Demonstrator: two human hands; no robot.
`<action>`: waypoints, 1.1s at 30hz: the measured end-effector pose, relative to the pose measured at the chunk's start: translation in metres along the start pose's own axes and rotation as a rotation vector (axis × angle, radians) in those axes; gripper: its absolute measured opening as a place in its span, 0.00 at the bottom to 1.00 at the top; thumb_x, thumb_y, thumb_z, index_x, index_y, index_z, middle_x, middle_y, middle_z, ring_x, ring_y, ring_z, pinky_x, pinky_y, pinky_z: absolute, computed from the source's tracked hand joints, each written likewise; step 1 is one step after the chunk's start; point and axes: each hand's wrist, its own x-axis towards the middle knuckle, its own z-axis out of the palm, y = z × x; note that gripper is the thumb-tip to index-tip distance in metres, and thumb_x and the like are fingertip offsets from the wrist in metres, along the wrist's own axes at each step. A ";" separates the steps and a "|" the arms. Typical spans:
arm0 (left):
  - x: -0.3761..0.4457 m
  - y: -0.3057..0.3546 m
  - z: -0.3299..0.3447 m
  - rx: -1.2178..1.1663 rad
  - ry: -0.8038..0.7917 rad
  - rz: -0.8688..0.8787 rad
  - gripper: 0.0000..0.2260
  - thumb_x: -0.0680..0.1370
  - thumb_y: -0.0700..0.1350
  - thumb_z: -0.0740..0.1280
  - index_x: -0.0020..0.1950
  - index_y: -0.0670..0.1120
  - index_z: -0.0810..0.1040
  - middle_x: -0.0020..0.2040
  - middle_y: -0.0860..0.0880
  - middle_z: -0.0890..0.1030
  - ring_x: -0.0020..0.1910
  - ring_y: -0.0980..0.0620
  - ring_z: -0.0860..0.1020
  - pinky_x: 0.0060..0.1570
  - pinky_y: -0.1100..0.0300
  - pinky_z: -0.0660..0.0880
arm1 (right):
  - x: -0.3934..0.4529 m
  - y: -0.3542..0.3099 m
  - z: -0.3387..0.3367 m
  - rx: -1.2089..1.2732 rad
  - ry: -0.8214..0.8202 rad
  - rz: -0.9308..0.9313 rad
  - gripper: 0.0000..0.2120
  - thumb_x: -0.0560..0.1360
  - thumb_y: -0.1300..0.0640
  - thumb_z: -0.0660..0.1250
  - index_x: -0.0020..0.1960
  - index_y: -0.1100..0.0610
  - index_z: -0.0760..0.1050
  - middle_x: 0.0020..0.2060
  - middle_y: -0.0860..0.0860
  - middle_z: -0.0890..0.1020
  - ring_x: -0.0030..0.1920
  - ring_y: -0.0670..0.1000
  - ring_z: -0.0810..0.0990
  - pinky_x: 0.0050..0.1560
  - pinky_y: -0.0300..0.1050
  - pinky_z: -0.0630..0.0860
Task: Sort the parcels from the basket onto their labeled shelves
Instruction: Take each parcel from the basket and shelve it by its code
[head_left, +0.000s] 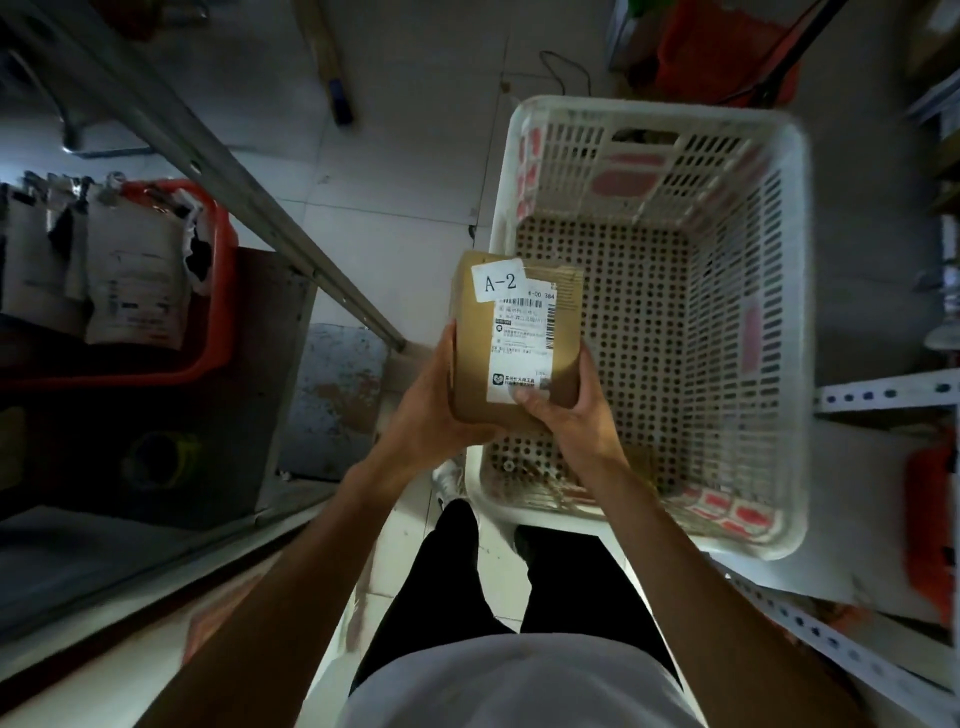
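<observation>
- Both arms reach fwd from 6 o'clock; left hand (431, 400) cups the cardboard parcel (511, 338) at its left edge and underside, fingers hidden behind it.
- Right hand (569, 410) grasps parcel's lower right corner, thumb pressed on the shipping label (522, 348).
- Parcel: small brown box, held up at frame centre over the left rim of the white basket (779, 312), at 9 o'clock of it.
- White sticker (497, 280) w/ "A-2" at parcel's top left; barcode label below.
- Red bin (208, 291) w/ bagged parcels on shelf at 9 o'clock.
</observation>
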 end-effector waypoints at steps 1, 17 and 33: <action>-0.004 0.001 0.006 -0.031 0.015 -0.010 0.53 0.64 0.37 0.81 0.77 0.61 0.51 0.69 0.58 0.72 0.67 0.61 0.73 0.56 0.64 0.77 | 0.000 0.000 -0.004 -0.004 -0.018 -0.022 0.47 0.67 0.43 0.79 0.77 0.37 0.55 0.57 0.38 0.82 0.60 0.45 0.80 0.64 0.53 0.77; -0.023 0.112 0.077 0.131 -0.184 0.322 0.60 0.61 0.44 0.83 0.81 0.51 0.46 0.72 0.56 0.71 0.71 0.55 0.71 0.70 0.47 0.70 | -0.110 -0.025 -0.112 0.124 0.303 -0.388 0.40 0.67 0.58 0.81 0.73 0.50 0.64 0.60 0.46 0.82 0.62 0.48 0.80 0.61 0.56 0.79; -0.143 0.133 0.097 0.259 -0.664 0.587 0.57 0.61 0.43 0.84 0.79 0.58 0.51 0.64 0.62 0.75 0.60 0.70 0.74 0.55 0.71 0.75 | -0.322 0.031 -0.038 0.239 0.893 -0.396 0.49 0.66 0.48 0.80 0.78 0.38 0.55 0.64 0.34 0.77 0.63 0.38 0.77 0.62 0.44 0.76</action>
